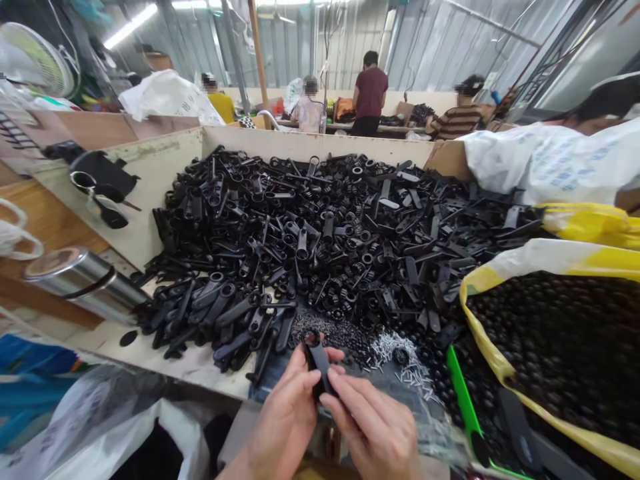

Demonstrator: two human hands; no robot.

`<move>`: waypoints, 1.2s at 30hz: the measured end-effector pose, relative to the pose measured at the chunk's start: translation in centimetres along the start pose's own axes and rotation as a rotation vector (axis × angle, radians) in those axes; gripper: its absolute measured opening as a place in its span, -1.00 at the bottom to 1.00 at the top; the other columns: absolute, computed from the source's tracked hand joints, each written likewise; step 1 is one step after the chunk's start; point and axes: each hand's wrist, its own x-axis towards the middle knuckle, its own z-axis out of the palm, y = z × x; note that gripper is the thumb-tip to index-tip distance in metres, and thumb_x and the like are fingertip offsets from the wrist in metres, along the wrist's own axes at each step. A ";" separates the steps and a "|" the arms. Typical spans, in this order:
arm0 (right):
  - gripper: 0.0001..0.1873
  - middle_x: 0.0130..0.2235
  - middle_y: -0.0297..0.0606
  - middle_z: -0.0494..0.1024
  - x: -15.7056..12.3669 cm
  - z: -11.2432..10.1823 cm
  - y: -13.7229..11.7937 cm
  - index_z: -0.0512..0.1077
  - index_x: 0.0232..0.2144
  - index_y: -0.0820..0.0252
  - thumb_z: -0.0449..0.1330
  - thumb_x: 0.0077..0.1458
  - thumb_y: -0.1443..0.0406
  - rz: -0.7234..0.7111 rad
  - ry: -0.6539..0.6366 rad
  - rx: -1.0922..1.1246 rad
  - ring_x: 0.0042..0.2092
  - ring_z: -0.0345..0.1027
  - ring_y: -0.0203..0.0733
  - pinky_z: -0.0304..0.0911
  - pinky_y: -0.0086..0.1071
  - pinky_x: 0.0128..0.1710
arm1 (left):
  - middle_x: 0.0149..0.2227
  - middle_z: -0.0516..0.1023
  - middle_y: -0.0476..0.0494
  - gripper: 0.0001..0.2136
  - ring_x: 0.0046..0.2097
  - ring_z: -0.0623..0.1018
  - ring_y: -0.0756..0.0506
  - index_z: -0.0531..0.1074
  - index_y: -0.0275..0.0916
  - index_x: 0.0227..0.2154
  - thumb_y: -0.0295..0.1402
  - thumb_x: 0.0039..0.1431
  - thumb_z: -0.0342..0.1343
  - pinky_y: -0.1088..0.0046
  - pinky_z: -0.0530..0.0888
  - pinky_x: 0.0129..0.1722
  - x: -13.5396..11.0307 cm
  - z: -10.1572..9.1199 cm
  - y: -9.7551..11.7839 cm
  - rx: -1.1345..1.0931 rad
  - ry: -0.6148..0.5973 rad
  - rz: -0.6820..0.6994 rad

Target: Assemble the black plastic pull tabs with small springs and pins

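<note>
Between both hands, close to the table's front edge, is a black plastic part [319, 363] with a ring at its upper end and a flat handle-like body. My left hand [287, 407] grips it from the left side, thumb on its face. From the right, my right hand [373, 417] pinches the lower end with thumb and fingertips. Just beyond lie a patch of tiny dark pieces [335, 333] and a pile of small silver pins [400, 357]. Similar ring-ended black parts [215, 300] are stacked to the left.
A large heap of black parts [310, 227] fills the walled table. On the right are a yellow-edged bag [493, 347] of small black pieces and a green strip [461, 393]. A steel flask [87, 280] leans at left; a white bag [175, 433] hangs below. Several people work behind.
</note>
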 end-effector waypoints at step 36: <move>-0.76 -0.24 -0.09 0.72 -1.9 1.4 -0.3 0.56 0.04 0.31 0.15 0.44 0.36 0.020 0.043 -0.041 -0.18 0.68 -0.14 0.58 -0.46 -0.19 | -0.16 0.69 -0.19 -0.58 -0.10 0.62 -0.14 0.64 -0.17 -0.06 -0.06 0.08 0.43 0.41 0.54 -0.07 -0.1 1.5 -1.3 0.131 0.175 -0.010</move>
